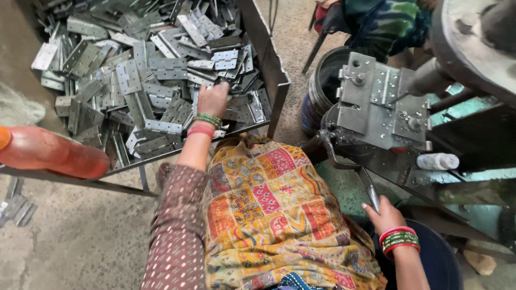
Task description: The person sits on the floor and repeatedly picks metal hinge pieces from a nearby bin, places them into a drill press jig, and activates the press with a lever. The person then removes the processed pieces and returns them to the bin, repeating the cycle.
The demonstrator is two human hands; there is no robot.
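Gritty workshop floor, metal tray (277,75) heaped with hinges (134,75): left hand (213,99) fingers curled down into the pile, grasping a hinge likely; right hand (384,215) clenched on press lever (371,193); hinges look stiff, light, sharp-edged, best pinched by the flat leaves.

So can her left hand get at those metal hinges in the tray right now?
Most likely yes. The left hand already rests on the heap of hinges in the open tray, with nothing over them. The right hand is away at the press lever.
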